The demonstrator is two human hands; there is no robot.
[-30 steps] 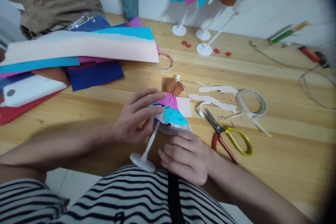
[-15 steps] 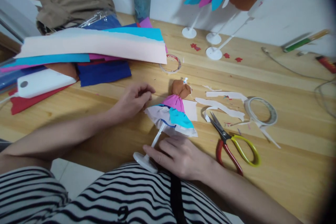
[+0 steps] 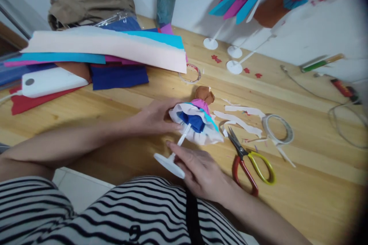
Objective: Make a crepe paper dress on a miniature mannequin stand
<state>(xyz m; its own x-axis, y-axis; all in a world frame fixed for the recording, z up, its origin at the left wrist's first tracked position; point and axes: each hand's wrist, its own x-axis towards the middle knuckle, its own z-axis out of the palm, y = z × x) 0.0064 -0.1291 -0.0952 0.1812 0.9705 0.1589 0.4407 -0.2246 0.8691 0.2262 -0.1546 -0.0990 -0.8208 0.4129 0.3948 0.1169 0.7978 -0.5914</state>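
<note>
A doll-like crepe paper figure (image 3: 198,134) lies tilted on a white plastic stand (image 3: 168,164), its brown top pointing away from me and its white, blue and light-blue skirt opening towards me. My right hand (image 3: 202,170) grips the stand's stem just above the round base. My left hand (image 3: 159,116) is at the skirt's left edge, thumb in front and the other fingers partly hidden behind the paper. To the right lie scissors (image 3: 243,153) with one red and one yellow handle, blades slightly apart. White paper strips (image 3: 241,120) and a roll of tape (image 3: 266,130) are beside them.
Folded crepe paper sheets (image 3: 115,46) and a white power bank-like block (image 3: 54,80) lie at the left. A tape ring (image 3: 198,78) is behind the figure. Several white stands (image 3: 234,67) with paper flowers lean at the wall. A cable (image 3: 304,92) and a green-handled tool (image 3: 314,66) lie right.
My left hand has moved right onto the skirt. The stand and figure have turned, so the skirt's blue inside now shows. My right hand has closed on the stem.
</note>
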